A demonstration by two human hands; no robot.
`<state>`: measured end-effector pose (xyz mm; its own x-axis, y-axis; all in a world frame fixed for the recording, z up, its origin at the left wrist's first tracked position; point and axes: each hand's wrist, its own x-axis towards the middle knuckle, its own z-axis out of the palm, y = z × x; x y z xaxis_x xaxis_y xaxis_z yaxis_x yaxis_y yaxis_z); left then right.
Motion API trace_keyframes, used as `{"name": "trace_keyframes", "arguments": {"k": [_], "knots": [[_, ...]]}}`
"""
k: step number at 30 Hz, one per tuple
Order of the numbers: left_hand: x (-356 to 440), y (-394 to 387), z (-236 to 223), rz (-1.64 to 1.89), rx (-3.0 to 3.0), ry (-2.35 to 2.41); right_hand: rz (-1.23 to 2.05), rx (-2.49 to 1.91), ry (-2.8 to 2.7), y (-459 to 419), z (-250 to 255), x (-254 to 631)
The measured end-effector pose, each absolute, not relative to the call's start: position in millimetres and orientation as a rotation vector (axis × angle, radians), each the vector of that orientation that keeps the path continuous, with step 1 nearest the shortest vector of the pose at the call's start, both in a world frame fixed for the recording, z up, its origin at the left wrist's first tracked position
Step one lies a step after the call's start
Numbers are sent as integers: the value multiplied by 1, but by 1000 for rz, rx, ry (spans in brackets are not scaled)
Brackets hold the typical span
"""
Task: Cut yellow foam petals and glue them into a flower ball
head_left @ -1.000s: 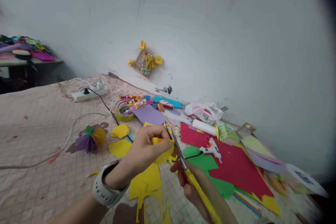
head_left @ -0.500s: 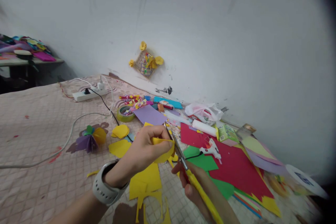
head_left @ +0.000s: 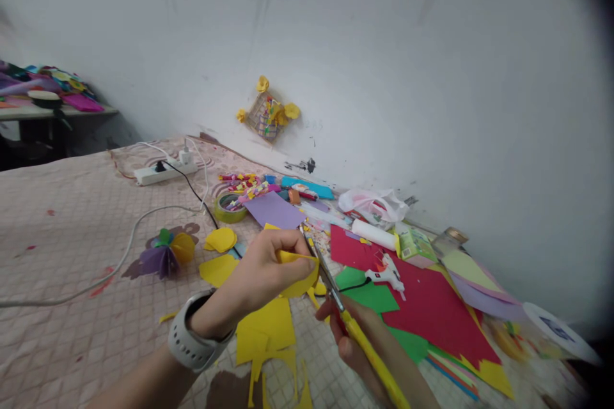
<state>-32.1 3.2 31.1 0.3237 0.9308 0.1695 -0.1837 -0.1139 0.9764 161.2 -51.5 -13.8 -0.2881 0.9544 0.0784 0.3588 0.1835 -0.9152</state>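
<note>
Here's the left hand (head_left: 273, 262), pinching a yellow piece (head_left: 300, 286) between thumb and fingers, and those fingers are covering a good part of it! The right hand (head_left: 377, 335) is wrapped around the scissors (head_left: 355, 331), hiding part of the grips, with the yellow handle running out at the bottom edge. Blade tips are tough to read up there, half lost behind the left hand's fingers, and whether the steel touches the yellow edge, I can't tell.

Against a second ago, it's tiny stuff: the right hand sits a touch lower and further right, while the left hand looks almost fixed, the same pinch on the same piece.

Now the line: the scissors lie on a slant, handle at lower right, blades aiming up and left, away from the person. The yellow piece is up above the counter (head_left: 110, 345), just left of the blades, its upper edge running roughly sideways; its long axis is hard to call. Beneath it, yellow scraps (head_left: 268, 326); to the right, a white glue gun (head_left: 386, 275) over red and green sheets (head_left: 432, 307).
</note>
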Motion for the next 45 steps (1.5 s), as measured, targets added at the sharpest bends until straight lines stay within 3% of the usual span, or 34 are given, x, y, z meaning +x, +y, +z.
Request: {"name": "trace_keyframes", "arguments": {"k": [6,45], "knots": [[-33,5,29,1117,1355,765,1229,-1244,-1744,-50,-12,163],[-36,7,27,1034,1353,821,1252,-1243,-1755,-42,-29,173]]}}
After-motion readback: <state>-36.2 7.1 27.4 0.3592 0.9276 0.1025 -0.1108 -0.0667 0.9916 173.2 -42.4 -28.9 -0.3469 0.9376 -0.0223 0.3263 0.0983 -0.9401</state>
